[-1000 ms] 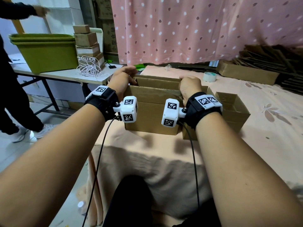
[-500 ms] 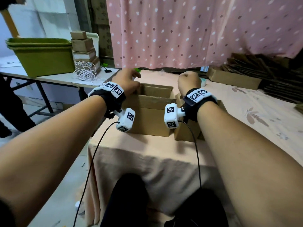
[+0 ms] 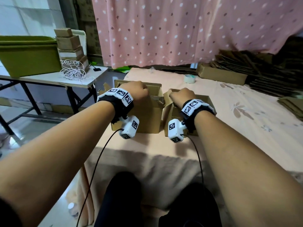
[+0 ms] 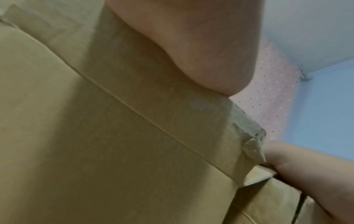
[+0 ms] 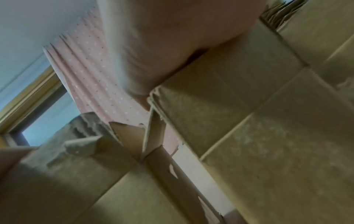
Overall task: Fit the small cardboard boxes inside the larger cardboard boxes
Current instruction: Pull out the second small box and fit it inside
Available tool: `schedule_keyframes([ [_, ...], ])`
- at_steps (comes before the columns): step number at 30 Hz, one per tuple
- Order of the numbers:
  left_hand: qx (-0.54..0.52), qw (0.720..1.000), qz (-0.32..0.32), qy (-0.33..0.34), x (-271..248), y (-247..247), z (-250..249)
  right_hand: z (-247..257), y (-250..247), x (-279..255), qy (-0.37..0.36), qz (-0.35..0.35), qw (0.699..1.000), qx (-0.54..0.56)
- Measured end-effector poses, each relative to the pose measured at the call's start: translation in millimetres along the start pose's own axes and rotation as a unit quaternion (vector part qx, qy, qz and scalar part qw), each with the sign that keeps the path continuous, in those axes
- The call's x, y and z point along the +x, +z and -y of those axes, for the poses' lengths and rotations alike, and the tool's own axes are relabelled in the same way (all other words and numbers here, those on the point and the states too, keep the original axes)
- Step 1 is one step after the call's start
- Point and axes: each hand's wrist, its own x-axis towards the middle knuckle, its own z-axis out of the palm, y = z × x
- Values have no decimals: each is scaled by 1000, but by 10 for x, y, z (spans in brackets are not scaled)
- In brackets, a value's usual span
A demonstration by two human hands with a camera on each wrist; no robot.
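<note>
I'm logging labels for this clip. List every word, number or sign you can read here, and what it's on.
"ZHUAN": pale letters, partly behind the white cord, on the lowest box of the stack of small boxes on the side table; reading uncertain.
Black-and-white square markers on both wristbands: patterns only, no text.
Large cardboard boxes: no print visible.

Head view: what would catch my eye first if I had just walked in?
Two bare forearms reach forward, each wrist strapped with a black band carrying white coded blocks. The left hand grips the top edge of an open cardboard box, and the right hand grips the flap of a second box beside it, both on a peach cloth. Behind hangs a pink dotted curtain; green tubs sit on a side table at far left.
</note>
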Motion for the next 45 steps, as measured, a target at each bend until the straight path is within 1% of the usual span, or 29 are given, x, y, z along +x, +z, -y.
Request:
schedule_keyframes([
  [4,27,1000,-11,8,11,39,18,7,15,6,-20,50,998,40],
  [8,39,999,-14,13,24,42,42,34,31,30,-47,98,986,128],
  [11,42,999,-13,12,20,46,48,43,-36,-21,-81,168,979,78],
  [13,42,999,-13,11,18,52,48,18,-38,-30,-81,205,975,25],
  [14,41,999,-13,11,12,57,50,-3,-12,-9,-72,210,975,-9],
  [15,40,999,-13,10,5,56,54,-9,12,12,-63,203,976,-38],
  [17,43,999,-16,10,-24,51,57,8,11,34,-43,164,984,-56],
  [19,44,999,-14,12,-57,51,49,80,-84,-39,-32,94,994,-42],
  [21,39,999,-10,16,-79,61,47,138,-210,-48,-35,12,999,-36],
  [24,24,1000,2,14,-94,66,51,267,-340,-46,-68,-95,993,-16],
  [26,6,1000,7,10,-102,57,51,370,-383,-80,-105,-165,981,15],
  [28,-31,999,0,10,-125,40,57,458,-406,-114,-141,-202,968,50],
  [30,-97,995,-26,17,-137,18,78,533,-404,-140,-175,-207,958,88],
  [32,-188,978,-86,21,-161,-7,108,602,-386,-132,-213,-199,947,134],
  [33,-233,963,-134,11,-179,-19,130,637,-379,-126,-227,-189,943,155],
  [34,-274,942,-192,-10,-191,-37,166,668,-372,-106,-231,-178,940,177],
  [35,-302,921,-243,-41,-207,-66,219,706,-375,-101,-232,-168,937,202],
  [36,-319,904,-277,-73,-210,-92,285,735,-383,-83,-231,-160,932,230],
  [37,-321,897,-287,-103,-218,-130,343,758,-396,-70,-234,-152,926,253],
  [38,-304,900,-284,-128,-219,-158,403,778,-410,-59,-242,-145,921,268],
  [40,-218,926,-253,-179,-219,-174,513,793,-409,-18,-252,-134,917,279],
  [41,-177,934,-235,-201,-232,-160,559,794,-398,-10,-255,-128,917,278],
  [42,-159,938,-218,-219,-232,-122,610,788,-377,4,-257,-122,918,275],
  [43,-168,937,-203,-231,-240,-84,649,779,-354,11,-256,-114,921,271],
  [45,-219,931,-181,-231,-243,-24,693,750,-301,20,-248,-97,925,271],
])
